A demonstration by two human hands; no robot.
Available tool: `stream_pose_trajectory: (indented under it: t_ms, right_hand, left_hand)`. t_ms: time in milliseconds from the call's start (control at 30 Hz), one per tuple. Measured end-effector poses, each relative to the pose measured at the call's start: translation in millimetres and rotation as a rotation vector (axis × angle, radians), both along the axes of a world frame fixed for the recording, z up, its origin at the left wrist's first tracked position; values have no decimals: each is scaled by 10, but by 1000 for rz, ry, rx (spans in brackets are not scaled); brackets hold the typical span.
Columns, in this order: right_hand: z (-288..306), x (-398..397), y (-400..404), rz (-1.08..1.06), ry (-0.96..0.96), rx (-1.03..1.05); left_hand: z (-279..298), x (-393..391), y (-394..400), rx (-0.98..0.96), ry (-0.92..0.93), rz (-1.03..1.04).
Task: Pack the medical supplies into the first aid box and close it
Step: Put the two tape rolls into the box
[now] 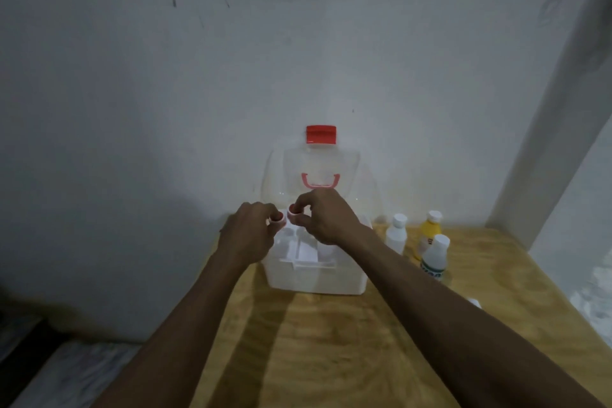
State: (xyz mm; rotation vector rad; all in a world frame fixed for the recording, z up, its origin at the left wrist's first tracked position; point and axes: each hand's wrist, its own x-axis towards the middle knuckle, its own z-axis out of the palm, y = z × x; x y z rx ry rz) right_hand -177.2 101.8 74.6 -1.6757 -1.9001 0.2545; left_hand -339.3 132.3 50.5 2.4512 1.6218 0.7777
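- Left hand (250, 235): fingers curled, pinching a small red-topped white item (277, 218) over the rear left of the first aid box (316, 278).
- Right hand (326, 219): fingers curled, pinching a second small red-topped item (293, 210) just beside the first; what these two items are is too small to tell.
- First aid box: white, open, standing on the table (331, 341) against the wall (298, 43); clear lid (318, 172) raised upright, with red latch (321, 135) on top and pink handle (320, 180) on its face.
- White bottle (396, 233), yellow bottle (428, 235), white bottle with green label (434, 258): upright, grouped to the right of the box, apart from it.
- Table: pale wood-grain top; bare stretch in front of the box between the forearms; left edge drops to a dark floor; right side meets a white wall corner (543, 175).
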Motion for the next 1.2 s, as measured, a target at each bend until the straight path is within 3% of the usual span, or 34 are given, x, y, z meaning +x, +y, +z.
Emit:
stream_pose_trajectory:
  t_ms: [233, 767, 1200]
  right_hand:
    - [-182, 4, 326, 15, -111, -94]
    - [-270, -70, 434, -16, -168, -156]
    - [-285, -2, 362, 3, -54, -135]
  left_hand:
    - [-114, 44, 161, -6, 20, 8]
    - [-175, 54, 283, -42, 11, -2]
    - [-195, -24, 190, -14, -51, -56]
